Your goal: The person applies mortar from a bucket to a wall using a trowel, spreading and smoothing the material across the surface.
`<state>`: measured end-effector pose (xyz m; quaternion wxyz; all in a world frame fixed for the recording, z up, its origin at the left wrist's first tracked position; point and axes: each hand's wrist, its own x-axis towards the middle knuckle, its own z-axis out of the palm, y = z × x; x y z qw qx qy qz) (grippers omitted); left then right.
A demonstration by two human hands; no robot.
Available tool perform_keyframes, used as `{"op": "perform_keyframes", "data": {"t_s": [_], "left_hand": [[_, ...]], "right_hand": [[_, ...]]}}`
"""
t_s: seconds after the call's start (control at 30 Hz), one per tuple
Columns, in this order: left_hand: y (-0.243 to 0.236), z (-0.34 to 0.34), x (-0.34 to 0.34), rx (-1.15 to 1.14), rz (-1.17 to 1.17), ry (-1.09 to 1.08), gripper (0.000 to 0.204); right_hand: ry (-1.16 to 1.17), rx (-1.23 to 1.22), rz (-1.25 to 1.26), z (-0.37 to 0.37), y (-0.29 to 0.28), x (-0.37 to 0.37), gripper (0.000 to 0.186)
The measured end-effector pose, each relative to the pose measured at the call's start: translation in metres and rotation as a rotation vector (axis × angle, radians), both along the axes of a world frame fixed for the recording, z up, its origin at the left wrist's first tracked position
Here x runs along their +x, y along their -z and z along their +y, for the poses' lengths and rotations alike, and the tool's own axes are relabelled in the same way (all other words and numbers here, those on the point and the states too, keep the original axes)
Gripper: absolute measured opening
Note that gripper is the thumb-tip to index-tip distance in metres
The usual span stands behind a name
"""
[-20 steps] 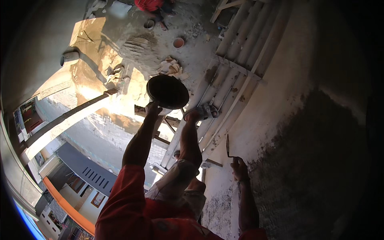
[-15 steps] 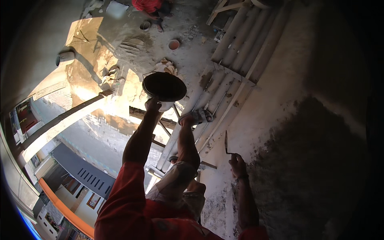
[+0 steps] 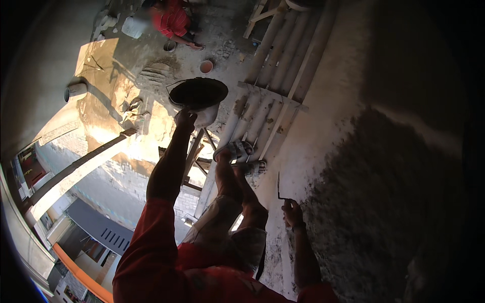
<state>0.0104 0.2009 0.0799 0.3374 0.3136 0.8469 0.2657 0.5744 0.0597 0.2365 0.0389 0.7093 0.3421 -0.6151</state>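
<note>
My left hand (image 3: 186,118) is raised ahead of me, gripping a bucket (image 3: 204,115) at its near side; its dark opening faces up and what fills it is hard to make out. My right hand (image 3: 292,214) is closed on the handle of a thin trowel (image 3: 279,184), beside a pale wall (image 3: 323,131) with a large dark, rough patch on the right. Below, my sandalled feet (image 3: 240,151) stand on long, grey round poles (image 3: 278,45) laid side by side, crossed by a short board (image 3: 265,91).
A co-worker in red (image 3: 169,20) is on the rough floor below, near small buckets (image 3: 206,66) and an overturned container (image 3: 76,92). A beam (image 3: 86,161) juts at left above a sunlit drop toward a house with an orange edge (image 3: 83,267). Wooden framing (image 3: 257,17) stands at top.
The bucket in my left hand has shifted left and up in the view. My second foot now shows on the poles. The trowel has moved slightly left and appears more edge-on.
</note>
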Motion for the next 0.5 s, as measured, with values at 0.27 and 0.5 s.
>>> {"op": "perform_keyframes", "data": {"t_s": [0.27,0.5], "left_hand": [[0.016,0.042,0.065,0.025,0.221,0.303,0.046],[0.062,0.115,0.037,0.089,-0.074,0.162,0.045]], "right_hand": [[0.091,-0.073,-0.146,-0.047,-0.009,0.069,0.036],[0.062,0.016,-0.138,0.004,0.009,0.086,0.032]]}}
